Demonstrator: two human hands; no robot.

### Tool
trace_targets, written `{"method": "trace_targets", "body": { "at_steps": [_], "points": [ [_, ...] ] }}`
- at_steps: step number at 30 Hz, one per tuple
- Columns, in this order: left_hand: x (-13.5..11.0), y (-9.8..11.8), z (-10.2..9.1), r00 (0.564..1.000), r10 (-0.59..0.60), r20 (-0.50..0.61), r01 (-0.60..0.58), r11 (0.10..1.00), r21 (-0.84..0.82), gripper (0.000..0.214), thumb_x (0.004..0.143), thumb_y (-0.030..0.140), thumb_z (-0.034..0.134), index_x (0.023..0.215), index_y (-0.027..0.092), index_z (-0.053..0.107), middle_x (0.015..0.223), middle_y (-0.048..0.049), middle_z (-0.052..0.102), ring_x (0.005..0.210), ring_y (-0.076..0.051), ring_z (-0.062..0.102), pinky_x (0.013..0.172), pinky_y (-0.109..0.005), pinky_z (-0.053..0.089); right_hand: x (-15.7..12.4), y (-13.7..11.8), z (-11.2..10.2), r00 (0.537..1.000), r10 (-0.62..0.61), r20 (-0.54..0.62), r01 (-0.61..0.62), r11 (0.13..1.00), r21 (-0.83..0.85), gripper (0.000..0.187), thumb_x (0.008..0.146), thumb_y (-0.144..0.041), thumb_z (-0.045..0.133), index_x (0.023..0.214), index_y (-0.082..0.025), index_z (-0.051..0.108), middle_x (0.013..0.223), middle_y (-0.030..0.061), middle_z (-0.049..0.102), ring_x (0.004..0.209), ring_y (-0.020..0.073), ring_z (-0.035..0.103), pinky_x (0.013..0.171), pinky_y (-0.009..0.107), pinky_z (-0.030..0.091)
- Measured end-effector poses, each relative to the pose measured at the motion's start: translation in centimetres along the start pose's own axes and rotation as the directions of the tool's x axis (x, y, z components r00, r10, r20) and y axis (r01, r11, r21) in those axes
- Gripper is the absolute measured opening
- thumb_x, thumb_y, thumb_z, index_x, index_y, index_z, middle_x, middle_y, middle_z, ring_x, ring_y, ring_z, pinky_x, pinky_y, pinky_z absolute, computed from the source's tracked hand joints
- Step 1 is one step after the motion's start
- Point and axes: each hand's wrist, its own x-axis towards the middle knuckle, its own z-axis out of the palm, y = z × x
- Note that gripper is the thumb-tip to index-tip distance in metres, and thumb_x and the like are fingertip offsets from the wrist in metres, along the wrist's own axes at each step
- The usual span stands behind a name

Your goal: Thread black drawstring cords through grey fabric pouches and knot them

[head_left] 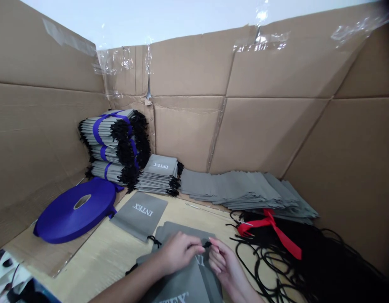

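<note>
The pile of bags (185,280) being handled lies on the desk (96,261), to the right of the purple roll (77,210) and nearer the wearer. The bags are flat, matte grey cloth with white INTEX lettering; the print on the nearest one is cut by the bottom edge of the view, and another's is partly covered, only its first letters showing. Edges overlap unevenly, and black cord ends stick out on the side toward the roll.

The right hand (221,256), farther from the roll, has its grip pinched on a small black knot (207,244) at the pile's far edge. The left hand (182,251), between the roll and that knot, has its fingers curled and its tips close beside the knot; I cannot tell whether its grip is clamped on it.

Just right of the roll lies a single bag (140,214), smooth, its lettering whole. Behind the roll rise strapped bundles (112,145); behind and right of it, a neat stack (159,172). Well right of the roll are fanned grey pieces (238,187) and, beyond the hands, black cords (314,252) with a red strip (284,240).
</note>
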Motion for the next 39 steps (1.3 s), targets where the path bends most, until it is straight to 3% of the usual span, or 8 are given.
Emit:
{"method": "trace_targets", "body": {
  "at_steps": [8, 12, 13, 14, 16, 19, 30, 39],
  "points": [
    [0.1, -0.9, -1.3, 0.991, -0.059, 0.12, 0.074, 0.99, -0.12, 0.028, 0.082, 0.038, 0.051, 0.098, 0.017, 0.063, 0.091, -0.0026, 0.067, 0.08, -0.017, 0.058, 0.073, -0.023, 0.042, 0.4, 0.5, -0.2, 0.992, -0.126, 0.011, 0.126, 0.989, -0.079, 0.039, 0.067, -0.046, 0.068, 0.058, -0.02, 0.042, 0.037, -0.0133, 0.024, 0.034, 0.0025, 0.014, 0.035, 0.018, 0.017],
    [-0.6, -2.8, -4.7, 0.984, -0.104, -0.144, 0.071, 0.973, -0.218, 0.028, 0.08, 0.028, 0.055, 0.107, 0.019, 0.06, 0.113, -0.0044, 0.062, 0.105, -0.018, 0.055, 0.092, -0.025, 0.038, 0.7, -0.3, -1.6, 0.966, -0.251, -0.057, 0.231, 0.945, -0.23, 0.039, 0.069, -0.057, 0.06, 0.077, -0.021, 0.051, 0.04, -0.0126, 0.031, 0.031, 0.0033, 0.017, 0.033, 0.018, 0.017],
    [-0.9, -3.8, -5.9, 0.924, -0.228, -0.307, 0.165, 0.962, -0.22, 0.03, 0.08, 0.027, 0.056, 0.109, 0.019, 0.058, 0.113, -0.0047, 0.062, 0.104, -0.018, 0.056, 0.092, -0.024, 0.039, 0.8, -0.7, -2.1, 0.961, -0.268, -0.07, 0.241, 0.934, -0.265, 0.041, 0.067, -0.058, 0.062, 0.08, -0.021, 0.052, 0.04, -0.0124, 0.033, 0.03, 0.0035, 0.018, 0.032, 0.018, 0.017],
    [-1.4, -4.9, -7.1, 0.76, -0.397, -0.515, 0.307, 0.917, -0.255, 0.032, 0.08, 0.026, 0.056, 0.111, 0.019, 0.056, 0.109, -0.005, 0.063, 0.1, -0.018, 0.058, 0.09, -0.024, 0.041, 0.9, -1.1, -2.6, 0.959, -0.274, -0.077, 0.241, 0.927, -0.289, 0.042, 0.065, -0.058, 0.064, 0.081, -0.021, 0.053, 0.039, -0.0124, 0.033, 0.029, 0.0036, 0.018, 0.031, 0.018, 0.016],
    [-2.6, -7.4, -9.1, 0.56, -0.512, -0.651, 0.42, 0.853, -0.31, 0.041, 0.089, 0.025, 0.038, 0.129, 0.016, 0.038, 0.117, -0.0115, 0.058, 0.096, -0.019, 0.061, 0.089, -0.028, 0.042, 1.1, -1.7, -3.5, 0.955, -0.284, -0.09, 0.242, 0.916, -0.32, 0.041, 0.062, -0.056, 0.067, 0.078, -0.021, 0.053, 0.038, -0.0124, 0.032, 0.028, 0.0039, 0.02, 0.03, 0.018, 0.016],
    [-4.5, -10.6, -10.3, 0.424, -0.62, -0.66, 0.528, 0.761, -0.376, 0.049, 0.087, 0.022, 0.04, 0.133, 0.012, 0.028, 0.096, -0.0123, 0.065, 0.055, -0.016, 0.063, 0.065, -0.03, 0.05, 1.2, -1.8, -4.1, 0.951, -0.292, -0.101, 0.241, 0.905, -0.351, 0.037, 0.063, -0.054, 0.065, 0.077, -0.021, 0.053, 0.039, -0.0121, 0.032, 0.03, 0.0043, 0.021, 0.031, 0.018, 0.019],
    [-8.7, -13.2, -12.5, 0.41, -0.739, -0.535, 0.519, 0.671, -0.53, 0.044, 0.086, 0.024, 0.045, 0.126, 0.008, 0.035, 0.062, 0.0005, 0.06, 0.032, -0.005, 0.04, 0.038, -0.017, 0.039, 1.9, -1.1, -4.6, 0.962, -0.27, -0.034, 0.221, 0.851, -0.477, 0.026, 0.063, -0.042, 0.062, 0.072, -0.019, 0.055, 0.039, -0.0115, 0.036, 0.03, 0.0045, 0.024, 0.031, 0.017, 0.018],
    [-10.7, -15.4, -10.1, 0.37, -0.724, -0.583, 0.572, 0.672, -0.471, 0.045, 0.082, 0.024, 0.047, 0.125, 0.011, 0.04, 0.049, 0.0075, 0.047, 0.031, -0.008, 0.039, 0.032, -0.017, 0.029, 1.3, -1.5, -4.6, 0.958, -0.288, -0.011, 0.244, 0.832, -0.497, 0.026, 0.066, -0.043, 0.06, 0.075, -0.019, 0.053, 0.042, -0.0119, 0.035, 0.032, 0.0048, 0.026, 0.032, 0.017, 0.021]
  ]
}}
